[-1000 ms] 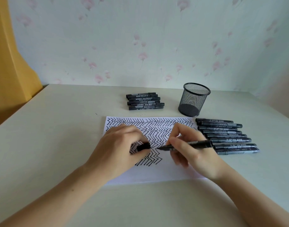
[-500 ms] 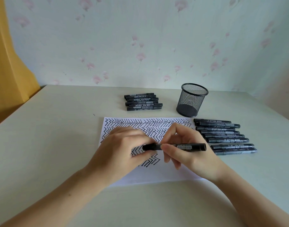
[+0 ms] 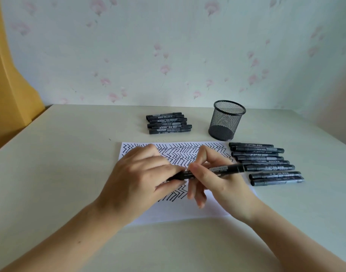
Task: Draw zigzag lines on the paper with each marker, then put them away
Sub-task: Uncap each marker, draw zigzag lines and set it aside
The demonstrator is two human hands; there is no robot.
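Note:
A white paper [image 3: 187, 211] covered with black zigzag rows lies in the middle of the table. Above it both hands hold one black marker [image 3: 223, 169] lying level. My left hand [image 3: 140, 179] pinches its capped left end, and my right hand [image 3: 213, 179] grips the barrel just right of that. The cap sits on the marker. Several black markers [image 3: 264, 163] lie in a row right of the paper, and another group of markers [image 3: 168, 123] lies behind it.
A black mesh pen cup [image 3: 226, 120] stands upright behind the paper's right corner, with nothing seen in it. The pale table [image 3: 50, 173] meets a flowered wall at the back. A yellow curtain [image 3: 9, 75] hangs at the left.
One second ago the left hand held the cap apart from the marker's tip. The hands then came together, and the cap is now on the marker.

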